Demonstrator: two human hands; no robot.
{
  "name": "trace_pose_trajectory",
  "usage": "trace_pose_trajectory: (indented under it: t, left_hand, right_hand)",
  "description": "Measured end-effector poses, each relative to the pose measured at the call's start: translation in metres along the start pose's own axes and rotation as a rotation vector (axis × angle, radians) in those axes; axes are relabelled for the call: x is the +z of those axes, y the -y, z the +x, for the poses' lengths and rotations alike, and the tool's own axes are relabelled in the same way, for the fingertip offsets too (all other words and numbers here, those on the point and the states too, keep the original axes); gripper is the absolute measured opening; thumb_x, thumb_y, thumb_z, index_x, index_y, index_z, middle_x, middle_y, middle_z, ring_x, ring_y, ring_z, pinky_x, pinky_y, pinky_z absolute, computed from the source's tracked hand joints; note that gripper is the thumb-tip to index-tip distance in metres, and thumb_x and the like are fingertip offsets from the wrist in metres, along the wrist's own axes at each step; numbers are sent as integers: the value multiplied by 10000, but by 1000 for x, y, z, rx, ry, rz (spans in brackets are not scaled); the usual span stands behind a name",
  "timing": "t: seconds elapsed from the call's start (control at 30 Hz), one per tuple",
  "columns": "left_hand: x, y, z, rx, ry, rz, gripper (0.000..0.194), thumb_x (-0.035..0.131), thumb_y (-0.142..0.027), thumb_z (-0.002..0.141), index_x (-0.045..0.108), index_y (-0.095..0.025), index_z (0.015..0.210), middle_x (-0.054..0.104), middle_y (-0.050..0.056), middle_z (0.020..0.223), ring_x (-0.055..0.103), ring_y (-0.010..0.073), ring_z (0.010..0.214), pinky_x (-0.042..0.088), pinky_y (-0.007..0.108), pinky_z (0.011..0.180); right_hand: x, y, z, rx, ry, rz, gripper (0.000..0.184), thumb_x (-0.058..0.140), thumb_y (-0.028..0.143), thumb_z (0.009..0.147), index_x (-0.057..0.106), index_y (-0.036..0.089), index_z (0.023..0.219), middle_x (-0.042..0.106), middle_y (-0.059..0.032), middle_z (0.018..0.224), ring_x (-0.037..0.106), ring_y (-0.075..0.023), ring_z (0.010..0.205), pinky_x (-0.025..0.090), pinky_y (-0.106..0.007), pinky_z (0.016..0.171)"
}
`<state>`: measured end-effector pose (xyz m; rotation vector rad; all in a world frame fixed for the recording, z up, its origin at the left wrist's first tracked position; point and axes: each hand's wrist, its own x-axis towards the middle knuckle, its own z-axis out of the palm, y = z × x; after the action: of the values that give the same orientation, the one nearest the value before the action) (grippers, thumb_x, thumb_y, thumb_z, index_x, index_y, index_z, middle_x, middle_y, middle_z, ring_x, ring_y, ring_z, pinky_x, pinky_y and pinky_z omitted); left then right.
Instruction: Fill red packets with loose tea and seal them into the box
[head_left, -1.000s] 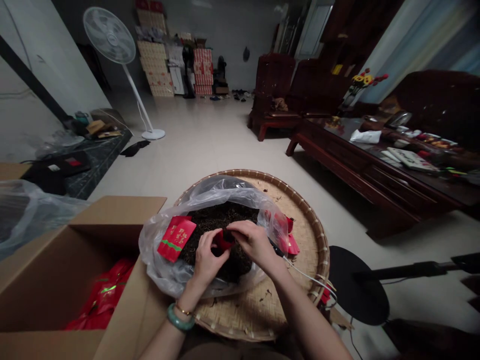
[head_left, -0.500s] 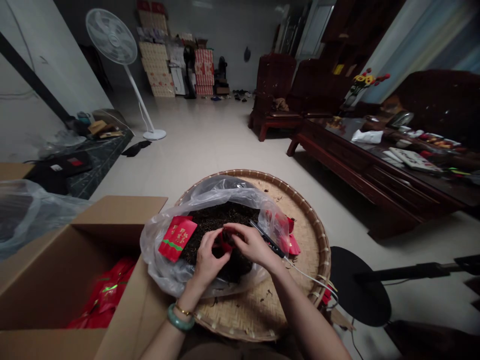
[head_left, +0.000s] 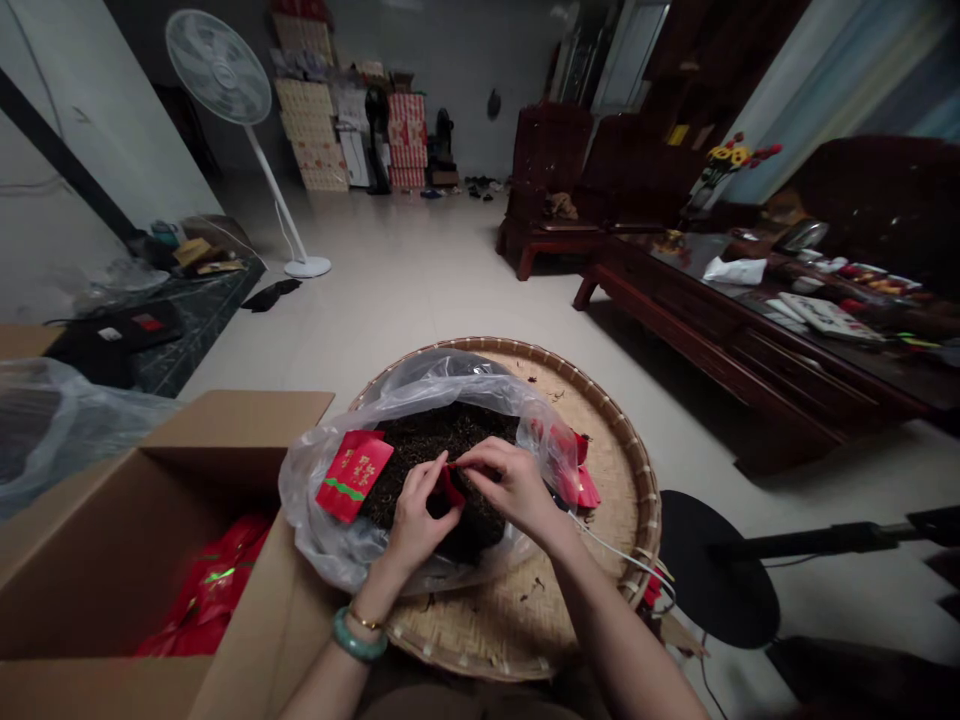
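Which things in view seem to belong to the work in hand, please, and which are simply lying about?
Likely part of the work:
red packet in the left hand, right hand at its top
dark dried leaves, apparently tea
clear plastic bag around them
bamboo tray beneath
cardboard box of red pouches

Probably lying about:
white pedestal fan
dark wooden coffee table
yellow flowers

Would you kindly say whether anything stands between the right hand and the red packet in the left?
Nothing visible does: the right hand is at the upper edge of the red packet, which the left hand holds over dark leaves.
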<state>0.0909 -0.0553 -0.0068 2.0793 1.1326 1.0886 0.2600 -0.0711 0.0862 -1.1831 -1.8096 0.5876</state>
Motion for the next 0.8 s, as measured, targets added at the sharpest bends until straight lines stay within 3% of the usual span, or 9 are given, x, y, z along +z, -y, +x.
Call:
trace_pose_trajectory:
  t: [0.13, 0.3, 0.43, 0.63, 0.8]
  left_hand:
    - [0, 1, 0, 7, -4, -24, 670, 616, -191, 762, 376, -283, 1382, 524, 69, 1102, 541, 218, 1020, 487, 379, 872]
    - [-1, -1, 0, -14, -25, -46, 607, 601, -154, 743, 455, -264, 1322, 538, 60, 1085, 560, 208, 1001, 508, 359, 849]
    - [-1, -2, -1, -14, -44, -65, 524, 606, -148, 743, 507, -246, 1248, 551, 65, 1109, 561, 211, 1024, 521, 358, 845]
    - [-4, -1, -4, 35, -98, -37, 448, 627, -176, 758, 531, -232, 1192, 561, 72, 1094, 565, 217, 1021, 517, 377, 859]
    - [-5, -2, -5, 62, -96, -19, 496, 620, -152, 745, 518, -233, 1224, 557, 70, 1088, 571, 212, 1007, 522, 360, 840]
  right_hand:
    - [3, 5, -6, -39, 56, -89, 167, 594, 97, 816, 670, 191, 931, 688, -37, 848, 602, -158, 791, 473, -271, 716]
    - [14, -4, -10, 13, 121, -338, 108, 599, 134, 830, 682, 185, 877, 673, -52, 825, 560, -184, 788, 458, -289, 681]
    - [10, 1, -9, 72, 179, -457, 144, 562, 204, 866, 700, 199, 906, 636, -77, 882, 543, -207, 847, 470, -314, 699]
    - [-1, 13, -15, 48, 262, -204, 201, 532, 166, 880, 640, 202, 1046, 625, -68, 1017, 589, -169, 912, 485, -305, 815]
    - [7, 2, -21, 12, 221, -115, 185, 586, 65, 811, 657, 180, 937, 656, -53, 889, 618, -152, 813, 488, -248, 712]
